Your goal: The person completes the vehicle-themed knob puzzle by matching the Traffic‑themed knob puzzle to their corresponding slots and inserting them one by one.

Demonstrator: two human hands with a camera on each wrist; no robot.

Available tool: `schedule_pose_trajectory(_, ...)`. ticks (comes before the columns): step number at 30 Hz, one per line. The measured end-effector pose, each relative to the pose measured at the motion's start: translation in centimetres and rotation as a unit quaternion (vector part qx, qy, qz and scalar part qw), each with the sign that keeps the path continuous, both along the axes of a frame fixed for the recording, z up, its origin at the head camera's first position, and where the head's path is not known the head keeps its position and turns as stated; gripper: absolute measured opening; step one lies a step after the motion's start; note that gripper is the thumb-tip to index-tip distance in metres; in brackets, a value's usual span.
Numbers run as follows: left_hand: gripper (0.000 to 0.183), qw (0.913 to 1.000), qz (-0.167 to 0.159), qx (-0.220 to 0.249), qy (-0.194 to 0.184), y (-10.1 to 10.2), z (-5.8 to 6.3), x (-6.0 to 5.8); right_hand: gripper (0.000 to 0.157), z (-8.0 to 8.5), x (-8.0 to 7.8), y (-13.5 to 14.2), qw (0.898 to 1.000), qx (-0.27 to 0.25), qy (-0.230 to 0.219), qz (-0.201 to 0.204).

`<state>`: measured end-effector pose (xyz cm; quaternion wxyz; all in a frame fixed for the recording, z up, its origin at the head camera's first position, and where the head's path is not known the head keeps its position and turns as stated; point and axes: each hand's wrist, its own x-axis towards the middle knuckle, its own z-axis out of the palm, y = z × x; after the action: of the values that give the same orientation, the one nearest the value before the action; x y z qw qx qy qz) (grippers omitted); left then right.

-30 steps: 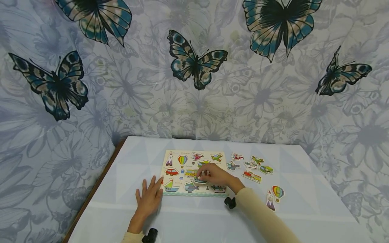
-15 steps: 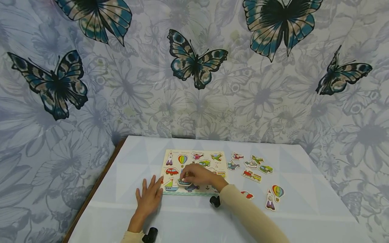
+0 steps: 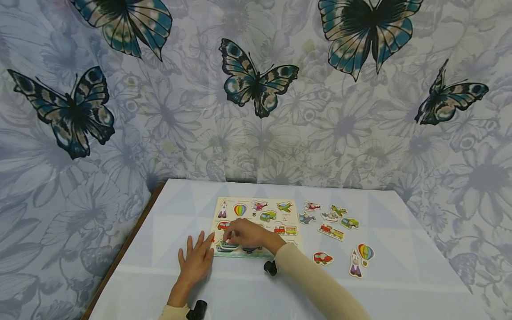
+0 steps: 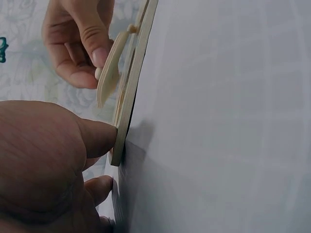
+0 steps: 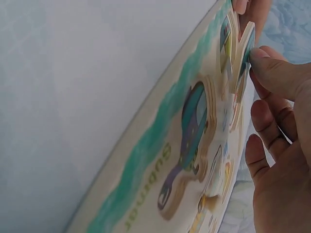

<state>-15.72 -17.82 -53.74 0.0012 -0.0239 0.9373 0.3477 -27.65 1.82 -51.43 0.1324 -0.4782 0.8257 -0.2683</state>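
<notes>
A wooden puzzle board (image 3: 230,215) printed with vehicles lies on the table. My right hand (image 3: 249,234) pinches a boat puzzle piece (image 3: 227,246) by its small peg, over the board's lower left corner. In the left wrist view the boat piece (image 4: 111,68) is tilted, raised above the board's edge. The right wrist view shows the thumb on the piece (image 5: 244,56), with the other fingers of the right hand (image 5: 282,102) loosely bent. My left hand (image 3: 196,260) lies spread at the board's left edge, and its thumb (image 4: 99,138) touches that edge.
Right of the board lie loose pieces, among them a train (image 3: 331,231), a green jeep (image 3: 350,223), a red car (image 3: 322,258), a rocket (image 3: 355,264) and a balloon (image 3: 366,253). The white table (image 3: 240,289) reaches back to a butterfly-patterned backdrop (image 3: 260,146).
My right hand has moved left across the board with the boat piece, from the middle to the lower left corner. The red car piece has come into view behind the forearm. The left hand stays put.
</notes>
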Motion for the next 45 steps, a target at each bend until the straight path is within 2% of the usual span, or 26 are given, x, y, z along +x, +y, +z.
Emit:
schedule_pose_trajectory(4,0.046,1.0000,-0.004,0.002,0.004,0.0,-0.1,0.0,0.012,-0.1,0.2,-0.7,1.000,0.008,0.008,0.011)
schedule_pose_trajectory(20,0.047,1.0000,-0.001,0.003,0.001,0.0,0.0,0.2,0.012,0.0,1.0,-1.6,0.999,0.037,0.037,0.004)
schedule_pose_trajectory(26,0.047,1.0000,0.000,0.000,0.003,0.0,0.1,0.2,0.011,-0.1,0.9,-1.7,0.999,0.029,0.039,0.005)
schedule_pose_trajectory(35,0.047,1.0000,-0.002,0.002,0.003,0.0,0.1,0.0,0.010,-0.3,1.1,-1.8,0.999,0.035,0.036,-0.010)
schedule_pose_trajectory(45,0.047,1.0000,-0.002,-0.002,-0.002,0.0,-0.1,-0.3,0.016,-0.1,0.8,-1.0,0.998,0.038,0.044,-0.029)
